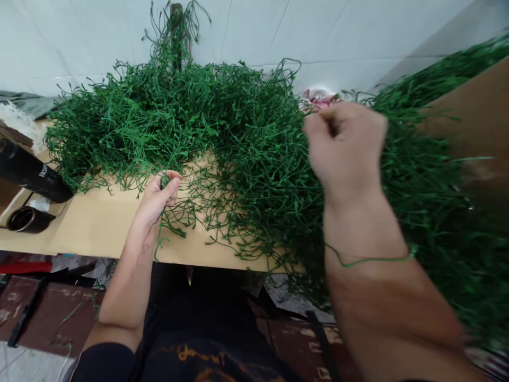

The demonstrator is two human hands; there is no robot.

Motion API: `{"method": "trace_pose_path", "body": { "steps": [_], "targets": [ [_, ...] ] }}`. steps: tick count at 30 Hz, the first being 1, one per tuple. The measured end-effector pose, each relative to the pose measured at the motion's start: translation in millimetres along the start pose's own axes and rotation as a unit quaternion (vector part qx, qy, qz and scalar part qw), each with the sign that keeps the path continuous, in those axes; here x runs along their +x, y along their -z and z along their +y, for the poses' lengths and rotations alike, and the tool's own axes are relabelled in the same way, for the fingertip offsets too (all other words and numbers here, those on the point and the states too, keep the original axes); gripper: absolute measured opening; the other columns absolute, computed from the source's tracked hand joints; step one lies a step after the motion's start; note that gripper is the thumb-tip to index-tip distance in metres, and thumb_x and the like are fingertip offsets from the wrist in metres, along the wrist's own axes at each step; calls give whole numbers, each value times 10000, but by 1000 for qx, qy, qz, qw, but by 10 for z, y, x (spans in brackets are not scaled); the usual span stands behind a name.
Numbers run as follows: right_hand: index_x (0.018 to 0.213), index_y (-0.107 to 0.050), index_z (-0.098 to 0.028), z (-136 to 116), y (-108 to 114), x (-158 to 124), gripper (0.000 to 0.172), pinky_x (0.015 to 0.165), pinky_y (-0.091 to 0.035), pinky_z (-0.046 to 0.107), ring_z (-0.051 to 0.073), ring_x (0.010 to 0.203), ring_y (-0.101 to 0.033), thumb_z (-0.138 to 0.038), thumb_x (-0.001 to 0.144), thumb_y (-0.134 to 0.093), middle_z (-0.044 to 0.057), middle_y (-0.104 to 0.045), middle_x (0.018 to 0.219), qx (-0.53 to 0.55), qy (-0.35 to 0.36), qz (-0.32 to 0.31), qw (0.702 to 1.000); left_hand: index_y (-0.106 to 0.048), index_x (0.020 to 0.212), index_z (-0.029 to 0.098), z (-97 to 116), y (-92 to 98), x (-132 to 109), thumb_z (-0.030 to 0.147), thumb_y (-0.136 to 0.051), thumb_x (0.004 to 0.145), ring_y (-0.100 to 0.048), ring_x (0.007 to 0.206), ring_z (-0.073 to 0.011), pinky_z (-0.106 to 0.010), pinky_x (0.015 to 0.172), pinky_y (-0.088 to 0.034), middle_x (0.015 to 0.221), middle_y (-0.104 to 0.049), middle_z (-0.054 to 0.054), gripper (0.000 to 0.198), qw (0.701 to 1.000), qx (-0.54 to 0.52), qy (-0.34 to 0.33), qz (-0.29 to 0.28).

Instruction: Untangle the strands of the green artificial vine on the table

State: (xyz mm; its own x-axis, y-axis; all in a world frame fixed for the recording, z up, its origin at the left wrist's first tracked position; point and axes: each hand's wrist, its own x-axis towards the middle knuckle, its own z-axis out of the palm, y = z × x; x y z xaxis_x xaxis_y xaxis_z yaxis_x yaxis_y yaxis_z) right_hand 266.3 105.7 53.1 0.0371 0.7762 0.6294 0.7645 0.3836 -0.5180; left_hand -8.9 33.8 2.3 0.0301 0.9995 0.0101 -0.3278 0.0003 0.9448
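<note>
A large tangled heap of green plastic stems (pixel 222 127) covers the tan tabletop (pixel 95 223) and spills off its right side. My left hand (pixel 159 197) rests near the heap's front edge, fingers pinched round a few green stems that trail down past my wrist. My right hand (pixel 344 146) is raised over the heap on the right, blurred by motion, curled into a fist on thin green stems. One loose stem (pixel 369 260) lies across my right forearm.
A black tool (pixel 29 172) and a dark round cup (pixel 24 218) lie at the table's left end. A white tiled wall (pixel 358 32) stands behind. Brown patterned floor with scattered scraps (pixel 43 313) shows below the table edge.
</note>
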Motion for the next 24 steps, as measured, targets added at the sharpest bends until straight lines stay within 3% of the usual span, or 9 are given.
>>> {"method": "trace_pose_path", "body": {
  "steps": [3, 6, 8, 10, 13, 15, 17, 20, 24],
  "targets": [
    [940, -597, -233, 330, 240, 102, 330, 812, -354, 517, 352, 1007, -471, -512, 807, -480, 141, -545, 877, -130, 18, 51, 990, -576, 828, 155, -15, -23, 3, 524, -614, 712, -316, 439, -30, -159, 383, -213, 571, -380, 55, 388, 1000, -9, 4, 7],
    [1122, -545, -187, 280, 256, 86, 513, 906, -267, 585, 408, 1145, -378, -550, 759, -542, 183, -490, 1119, -156, 27, 99, 982, -607, 822, 150, -58, -50, 34, 522, -481, 807, -371, 468, -47, -176, 402, -263, 608, -440, 24, 393, 1000, -12, 10, 18],
    [1126, -545, -160, -8, 71, -27, 456, 931, -266, 578, 372, 1141, -405, -490, 815, -495, 175, -514, 1117, -109, 57, 48, 991, -623, 812, 144, -94, -71, 53, 449, -493, 824, -415, 502, -53, -175, 432, -299, 634, -486, 10, 332, 1000, 11, 5, 27],
    [1021, -595, -139, -389, -233, -190, 355, 916, -327, 520, 309, 1035, -497, -421, 832, -493, 153, -583, 1007, -37, 102, -83, 991, -631, 807, 142, -121, -94, 59, 365, -544, 809, -455, 541, -57, -168, 469, -330, 664, -531, 3, 239, 999, 33, 1, 40],
    [963, -620, -147, -854, -687, -413, 264, 811, -418, 371, 207, 882, -550, -344, 827, -509, 98, -614, 918, 119, 133, -241, 954, -614, 749, 144, -125, -113, 44, 301, -600, 774, -483, 562, -64, -165, 503, -361, 641, -547, 9, 160, 997, 44, 6, 70],
    [872, -636, -148, -996, -872, -499, 215, 756, -416, 301, 161, 807, -544, -269, 850, -460, 71, -608, 841, 175, 122, -264, 941, -590, 686, 141, -112, -100, 33, 300, -597, 777, -484, 549, -66, -166, 504, -369, 604, -533, 12, 183, 995, 40, 16, 92],
    [760, -624, -153, -1009, -958, -535, 241, 723, -389, 279, 143, 752, -517, -223, 861, -417, 54, -583, 766, 170, 108, -247, 948, -583, 665, 137, -103, -72, 34, 311, -567, 799, -489, 544, -68, -163, 487, -365, 605, -540, 5, 220, 993, 28, 28, 113],
    [669, -561, -162, -917, -997, -547, 231, 700, -349, 284, 148, 714, -465, -226, 849, -430, 44, -540, 711, 116, 104, -222, 962, -605, 705, 140, -122, -37, 62, 299, -543, 818, -504, 559, -64, -153, 470, -357, 659, -574, -4, 205, 988, 6, 35, 149],
    [603, -426, -176, -901, -973, -613, 211, 704, -335, 301, 165, 705, -419, -187, 814, -427, 49, -490, 672, 86, 143, -252, 953, -589, 703, 145, -183, -17, 134, 268, -536, 829, -506, 542, -59, -153, 456, -355, 630, -552, 11, 184, 986, -29, 47, 158]
  ]
}}
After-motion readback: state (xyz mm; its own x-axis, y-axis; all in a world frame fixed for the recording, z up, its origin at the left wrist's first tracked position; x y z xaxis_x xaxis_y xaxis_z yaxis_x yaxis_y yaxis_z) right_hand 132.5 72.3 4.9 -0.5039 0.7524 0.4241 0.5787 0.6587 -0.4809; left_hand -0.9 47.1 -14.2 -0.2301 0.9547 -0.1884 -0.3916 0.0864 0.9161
